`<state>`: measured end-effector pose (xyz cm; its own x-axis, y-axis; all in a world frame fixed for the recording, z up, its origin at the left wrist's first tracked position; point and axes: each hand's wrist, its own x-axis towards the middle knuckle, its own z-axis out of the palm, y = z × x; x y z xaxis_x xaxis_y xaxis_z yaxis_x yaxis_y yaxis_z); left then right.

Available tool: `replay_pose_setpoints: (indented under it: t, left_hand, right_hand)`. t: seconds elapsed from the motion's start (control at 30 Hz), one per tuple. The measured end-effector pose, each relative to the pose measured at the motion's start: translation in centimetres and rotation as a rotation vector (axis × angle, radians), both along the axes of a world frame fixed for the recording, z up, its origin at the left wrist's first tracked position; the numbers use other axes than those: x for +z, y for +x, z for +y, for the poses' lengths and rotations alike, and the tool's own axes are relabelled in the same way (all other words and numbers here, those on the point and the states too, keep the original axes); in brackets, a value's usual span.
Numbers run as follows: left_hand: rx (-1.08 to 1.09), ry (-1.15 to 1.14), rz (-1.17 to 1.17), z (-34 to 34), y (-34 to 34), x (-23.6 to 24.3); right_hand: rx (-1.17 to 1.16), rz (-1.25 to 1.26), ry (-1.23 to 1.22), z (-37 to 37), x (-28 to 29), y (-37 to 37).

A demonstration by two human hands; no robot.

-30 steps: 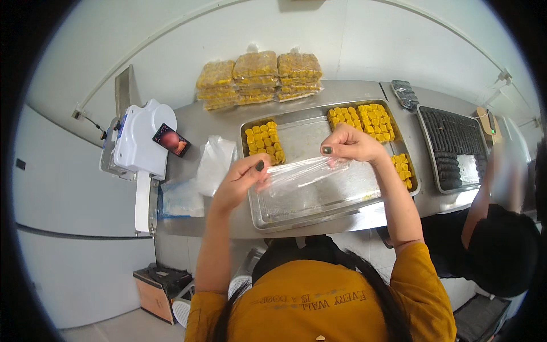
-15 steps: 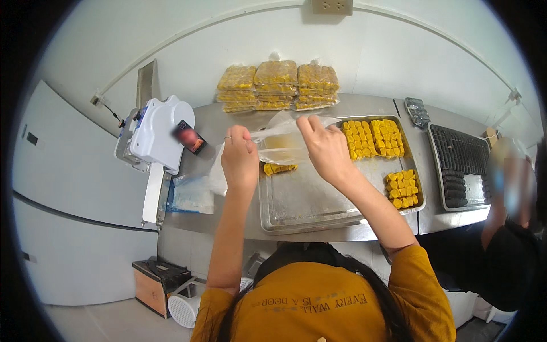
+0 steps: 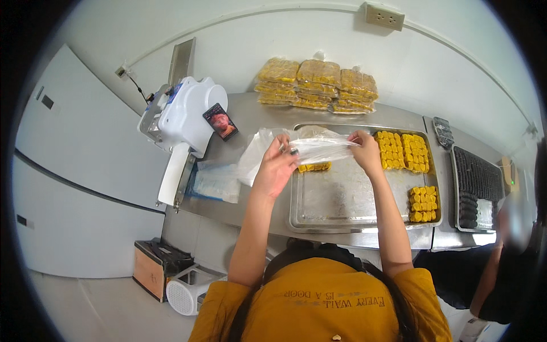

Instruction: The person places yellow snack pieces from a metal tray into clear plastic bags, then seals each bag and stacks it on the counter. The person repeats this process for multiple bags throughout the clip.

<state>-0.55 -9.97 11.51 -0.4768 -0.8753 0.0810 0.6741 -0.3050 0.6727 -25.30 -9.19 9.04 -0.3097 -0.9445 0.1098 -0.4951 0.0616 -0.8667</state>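
Note:
Between my two hands a clear plastic bag (image 3: 325, 149) stretches over the back left of the steel tray (image 3: 336, 205). My left hand (image 3: 276, 165) grips its left part with bent fingers, palm turned partly up, and my right hand (image 3: 363, 149) pinches its right end. Beneath the bag a block of yellow pieces (image 3: 313, 169) shows in part. Other yellow blocks (image 3: 390, 151) sit in the tray's back right and front right. More white plastic bags (image 3: 250, 159) lie just left of my left hand.
Bagged yellow packs (image 3: 316, 85) are stacked along the wall. Left are a white machine (image 3: 194, 114), a phone (image 3: 220, 121) and a blue-white packet (image 3: 211, 182). Right are a tray of dark pieces (image 3: 476, 179) and a co-worker's arm (image 3: 487, 279). A stool (image 3: 182, 293) stands below.
My hands have shifted back and up with the bag and now stretch it wider apart, the left hand's palm turning upward. The view has shifted, moving the bench rightward in the picture.

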Motion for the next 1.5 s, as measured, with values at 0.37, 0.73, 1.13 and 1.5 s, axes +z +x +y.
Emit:
replay_pose_setpoints:
  t: [0.37, 0.73, 1.13, 1.5]
  left_hand:
    - [0.794, -0.713, -1.578, 3.6, 1.5, -1.8]
    - [0.916, -1.061, -1.639, 6.2, 3.9, -1.4]
    - [0.863, -0.598, -1.363, 8.3, 5.8, -10.5]
    - [0.400, 0.261, -0.292, 8.4, 7.6, -10.4]
  right_hand:
    - [0.389, 0.015, -0.050, 3.3, 2.5, 5.3]
    - [0.333, 0.607, -0.210, 7.1, 6.3, 9.9]
    - [0.203, 0.137, -0.353, 6.9, -6.9, 10.7]
    - [0.180, -1.642, 0.251, 5.7, -5.7, 7.6]
